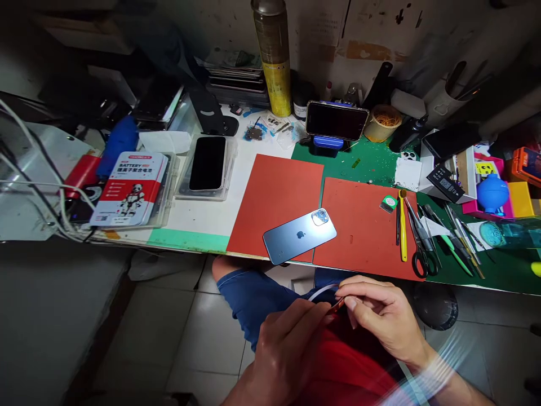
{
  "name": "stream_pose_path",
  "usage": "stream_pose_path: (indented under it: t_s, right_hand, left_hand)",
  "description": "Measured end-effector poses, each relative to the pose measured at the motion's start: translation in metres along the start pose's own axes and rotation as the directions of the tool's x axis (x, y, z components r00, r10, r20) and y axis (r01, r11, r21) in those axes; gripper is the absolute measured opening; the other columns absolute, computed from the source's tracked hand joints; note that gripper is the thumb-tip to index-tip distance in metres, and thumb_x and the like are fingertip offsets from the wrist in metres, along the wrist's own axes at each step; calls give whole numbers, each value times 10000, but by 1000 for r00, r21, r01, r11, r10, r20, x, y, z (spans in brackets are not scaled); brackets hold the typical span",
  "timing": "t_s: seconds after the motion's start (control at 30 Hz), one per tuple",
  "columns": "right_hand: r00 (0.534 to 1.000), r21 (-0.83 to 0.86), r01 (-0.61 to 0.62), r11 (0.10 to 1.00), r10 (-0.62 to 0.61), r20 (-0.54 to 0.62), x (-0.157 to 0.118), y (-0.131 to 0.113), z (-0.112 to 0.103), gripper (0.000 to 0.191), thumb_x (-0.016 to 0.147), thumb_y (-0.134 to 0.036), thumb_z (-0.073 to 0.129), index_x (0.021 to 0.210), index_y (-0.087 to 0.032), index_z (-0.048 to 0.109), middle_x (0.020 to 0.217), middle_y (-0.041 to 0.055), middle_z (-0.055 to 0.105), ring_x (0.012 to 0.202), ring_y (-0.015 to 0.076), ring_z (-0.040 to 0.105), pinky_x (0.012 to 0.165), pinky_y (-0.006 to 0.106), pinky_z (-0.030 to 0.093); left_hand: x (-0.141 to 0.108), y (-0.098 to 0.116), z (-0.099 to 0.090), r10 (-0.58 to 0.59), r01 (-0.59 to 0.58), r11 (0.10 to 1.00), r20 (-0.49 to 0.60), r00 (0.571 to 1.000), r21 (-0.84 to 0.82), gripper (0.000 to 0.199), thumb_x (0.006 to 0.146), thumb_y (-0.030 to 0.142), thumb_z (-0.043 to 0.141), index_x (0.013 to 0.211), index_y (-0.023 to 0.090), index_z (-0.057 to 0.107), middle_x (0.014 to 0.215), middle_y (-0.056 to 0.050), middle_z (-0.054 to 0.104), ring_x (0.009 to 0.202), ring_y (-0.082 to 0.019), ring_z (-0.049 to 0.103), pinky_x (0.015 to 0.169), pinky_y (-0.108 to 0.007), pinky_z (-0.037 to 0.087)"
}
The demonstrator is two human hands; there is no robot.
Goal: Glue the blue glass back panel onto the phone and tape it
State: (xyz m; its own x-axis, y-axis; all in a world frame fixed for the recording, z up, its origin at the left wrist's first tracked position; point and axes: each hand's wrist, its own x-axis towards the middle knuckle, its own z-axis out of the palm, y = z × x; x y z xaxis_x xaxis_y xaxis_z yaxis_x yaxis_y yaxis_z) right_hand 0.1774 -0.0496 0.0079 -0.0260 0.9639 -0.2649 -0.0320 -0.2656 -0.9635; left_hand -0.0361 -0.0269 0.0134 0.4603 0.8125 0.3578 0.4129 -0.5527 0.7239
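Observation:
Both hands are raised over the lap, just below the table's front edge. My left hand [291, 338] has its fingers closed on one end of a thin reddish strip [337, 306]. The fingertips of my right hand [380, 316] pinch the strip's other end. A pale curved band [323, 291] shows behind the fingers; what it belongs to is hidden. Above the hands, a blue-grey phone [296, 235] lies back side up, tilted across the left red mat [274, 192], with its lower corner at the table edge.
Scissors [424, 262], a yellow brush [403, 231] and several tools lie at the right. A black-screened phone [208, 163] rests on a clear case, beside battery boxes [129, 192] at the left. Another phone [337, 120] stands at the back near a spray can [274, 62].

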Motion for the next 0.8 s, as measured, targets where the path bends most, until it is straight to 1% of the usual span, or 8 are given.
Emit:
stream_pose_path:
  t_s: [0.1, 0.2, 0.27, 0.33, 0.4, 0.5, 0.6, 0.8]
  right_hand:
    - [1000, 26, 1, 1000, 0, -17, -4, -3, -4, 263, 1055, -387, 684, 1205, -229, 831, 914, 77, 786, 591, 141, 676, 566, 264, 584]
    - [988, -229, 90, 969, -117, -105, -13, -12, -7, 149, 1049, -317, 708, 1131, -241, 807, 896, 59, 764, 716, 171, 706, 661, 272, 601]
    - [974, -426, 172, 888, -217, -60, -20, -19, -8, 126, 1065, -250, 675, 1093, -243, 798, 983, 78, 780, 829, 194, 738, 752, 285, 611]
    - [967, -511, 237, 826, -252, 41, -25, -25, -7, 191, 1090, -197, 613, 1186, -243, 773, 1061, 91, 787, 921, 214, 760, 828, 306, 622]
    - [961, -534, 272, 801, -260, 99, -27, -28, -5, 227, 1107, -163, 565, 1227, -239, 742, 1090, 90, 785, 938, 213, 764, 836, 312, 627]
    - [953, -534, 300, 790, -278, 123, -27, -29, -4, 237, 1118, -129, 528, 1209, -242, 716, 1079, 67, 776, 927, 190, 760, 822, 300, 618]
    - [953, -539, 300, 787, -275, 129, -26, -30, -5, 247, 1125, -115, 513, 1209, -260, 695, 1058, 34, 761, 905, 156, 744, 817, 271, 590]
    - [953, -565, 299, 769, -267, 142, -23, -30, -7, 176, 1124, -156, 516, 1092, -234, 671, 932, 5, 699, 768, 127, 655, 726, 264, 522]
  left_hand:
    - [-3, 4, -4, 3, -3, 999, 1, 1000, 45, 193, 1111, 134, 550, 1226, 150, 705, 914, -36, 786, 733, -95, 756, 646, -175, 559]
    - [-8, 8, -9, 79, -79, 988, 2, 997, 130, 277, 1107, 93, 501, 1314, 103, 684, 943, -75, 792, 813, -130, 771, 727, -210, 594]
    - [-9, 11, -12, 171, -173, 966, 27, 985, 194, 334, 1087, 61, 475, 1366, 29, 656, 967, -120, 795, 856, -166, 773, 777, -255, 613]
    - [-8, 14, -15, 244, -255, 928, 74, 967, 270, 356, 1070, 45, 458, 1362, -27, 648, 999, -159, 798, 861, -191, 771, 782, -289, 618]
    - [-5, 19, -16, 275, -304, 887, 132, 952, 346, 363, 1070, 45, 425, 1333, -43, 659, 1032, -182, 803, 864, -208, 772, 766, -306, 617]
    - [1, 25, -16, 297, -348, 843, 184, 937, 411, 393, 1083, 45, 357, 1294, -52, 675, 1009, -185, 806, 841, -215, 772, 730, -313, 606]
    - [5, 30, -15, 320, -371, 821, 189, 928, 434, 407, 1090, 39, 334, 1269, -60, 686, 982, -179, 808, 813, -212, 770, 716, -313, 582]
    - [0, 27, -15, 344, -399, 792, 203, 917, 462, 415, 1099, 48, 337, 1293, -42, 693, 1066, -172, 820, 883, -213, 774, 798, -324, 560]
